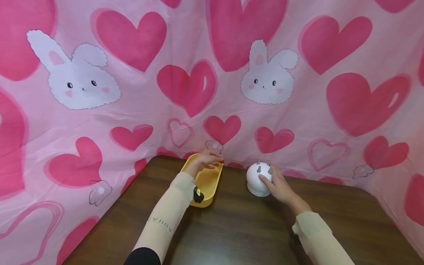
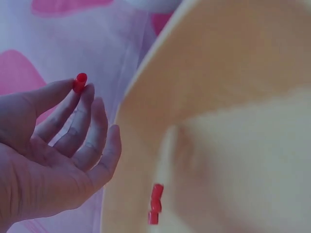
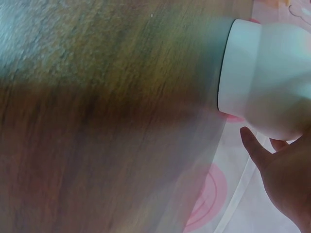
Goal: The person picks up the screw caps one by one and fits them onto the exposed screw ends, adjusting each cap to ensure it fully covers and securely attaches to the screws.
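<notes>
Between thumb and fingertips my left hand (image 1: 206,159) pinches a small red tube (image 2: 80,83) with an open end, held above the far end of the yellow tray (image 1: 207,202). Several more red tubes (image 2: 156,204) lie in that tray, end to end in the left wrist view. My right hand (image 1: 281,187) holds a white ball-shaped body (image 1: 255,184) by its right side, thumb at the front and other fingers partly hidden behind. This body stands on the table on a wide round base. Several metal pegs (image 1: 259,169) stick up from its top.
The brown wooden table (image 1: 238,228) carries the tray at the left and the white body right of it. A pink cloth (image 1: 149,110) with hearts and rabbits hangs close behind the table's far edge and along the sides.
</notes>
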A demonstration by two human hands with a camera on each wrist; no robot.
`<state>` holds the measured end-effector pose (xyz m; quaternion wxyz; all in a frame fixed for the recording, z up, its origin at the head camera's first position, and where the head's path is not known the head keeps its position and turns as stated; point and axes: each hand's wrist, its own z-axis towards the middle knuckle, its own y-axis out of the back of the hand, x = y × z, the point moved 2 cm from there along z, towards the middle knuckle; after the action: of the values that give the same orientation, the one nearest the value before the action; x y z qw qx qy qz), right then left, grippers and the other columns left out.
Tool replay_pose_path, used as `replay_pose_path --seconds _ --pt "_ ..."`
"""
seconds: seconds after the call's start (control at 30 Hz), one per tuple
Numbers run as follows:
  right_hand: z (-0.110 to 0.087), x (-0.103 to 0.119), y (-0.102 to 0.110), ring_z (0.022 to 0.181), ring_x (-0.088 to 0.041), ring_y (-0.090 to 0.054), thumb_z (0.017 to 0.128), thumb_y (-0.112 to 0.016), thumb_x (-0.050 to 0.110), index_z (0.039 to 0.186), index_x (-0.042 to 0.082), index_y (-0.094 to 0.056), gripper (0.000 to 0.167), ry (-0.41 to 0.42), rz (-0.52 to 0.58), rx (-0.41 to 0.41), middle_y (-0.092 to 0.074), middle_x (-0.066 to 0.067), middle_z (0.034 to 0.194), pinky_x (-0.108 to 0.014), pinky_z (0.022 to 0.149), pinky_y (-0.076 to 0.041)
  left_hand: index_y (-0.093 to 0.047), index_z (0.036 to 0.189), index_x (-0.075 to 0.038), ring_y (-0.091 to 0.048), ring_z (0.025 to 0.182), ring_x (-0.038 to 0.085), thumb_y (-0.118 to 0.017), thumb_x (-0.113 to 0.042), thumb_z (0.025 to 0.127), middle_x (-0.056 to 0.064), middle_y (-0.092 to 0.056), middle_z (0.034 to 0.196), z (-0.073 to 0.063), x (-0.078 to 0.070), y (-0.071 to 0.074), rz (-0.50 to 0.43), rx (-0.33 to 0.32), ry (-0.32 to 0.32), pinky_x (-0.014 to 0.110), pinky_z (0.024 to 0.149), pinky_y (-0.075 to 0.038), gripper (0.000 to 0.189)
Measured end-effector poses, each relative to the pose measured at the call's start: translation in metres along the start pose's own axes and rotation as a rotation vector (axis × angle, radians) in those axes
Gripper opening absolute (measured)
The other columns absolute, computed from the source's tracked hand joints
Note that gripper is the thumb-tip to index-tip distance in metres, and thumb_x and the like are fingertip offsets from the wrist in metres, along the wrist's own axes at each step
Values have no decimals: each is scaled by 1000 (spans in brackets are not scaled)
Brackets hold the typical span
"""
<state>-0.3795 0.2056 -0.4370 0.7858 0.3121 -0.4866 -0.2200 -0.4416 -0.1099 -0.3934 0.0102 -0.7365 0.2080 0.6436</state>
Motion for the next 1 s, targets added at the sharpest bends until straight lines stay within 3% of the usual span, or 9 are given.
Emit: replay_pose_path --seconds 0.2,0.37,0.53,0.67,0.8,1.0 --pt "0 -2 -1 141 -51 -32 102 -62 31 155 -8 -26 75 21 6 -19 -31 -35 152 -67 116 -25 -70 117 3 -68 106 32 -68 -16 99 12 -73 110 -7 -8 -12 -12 -23 -100 46 98 -55 26" --pt "-1 -3 -3 139 -51 -34 103 -62 32 154 -8 -25 75 20 -6 -17 -32 -34 151 -67 115 -27 -70 120 2 -64 115 43 -68 -18 99 10 -73 108 -13 -15 -23 -17 -45 -151 48 100 -53 29" --pt "-2 -3 -4 139 -49 -36 103 -60 35 155 -7 -23 76 -3 -14 -6 -32 -32 152 -66 115 -28 -71 118 1 -68 103 35 -69 -18 99 13 -74 108 -19 -24 -37 23 -85 -255 49 99 -54 27" --pt "-2 -2 -3 139 -49 -35 104 -59 37 156 -7 -22 78 -11 -17 2 -31 -31 154 -66 115 -29 -74 117 -3 -66 100 30 -70 -18 98 10 -73 106 -22 -27 -47 64 -125 -326 42 92 -57 24" --pt "-2 0 -1 139 -49 -35 104 -58 40 156 -6 -20 80 -24 -17 18 -30 -31 154 -67 115 -28 -77 113 -9 -65 99 28 -71 -20 97 4 -73 103 -24 -30 -58 86 -162 -350 33 85 -57 20" --pt "-2 0 -1 141 -50 -33 104 -57 43 157 -5 -18 82 -47 -13 36 -27 -31 156 -67 115 -26 -76 114 -11 -64 95 21 -73 -22 96 0 -72 104 -25 -33 -72 85 -195 -362 30 83 -58 21"
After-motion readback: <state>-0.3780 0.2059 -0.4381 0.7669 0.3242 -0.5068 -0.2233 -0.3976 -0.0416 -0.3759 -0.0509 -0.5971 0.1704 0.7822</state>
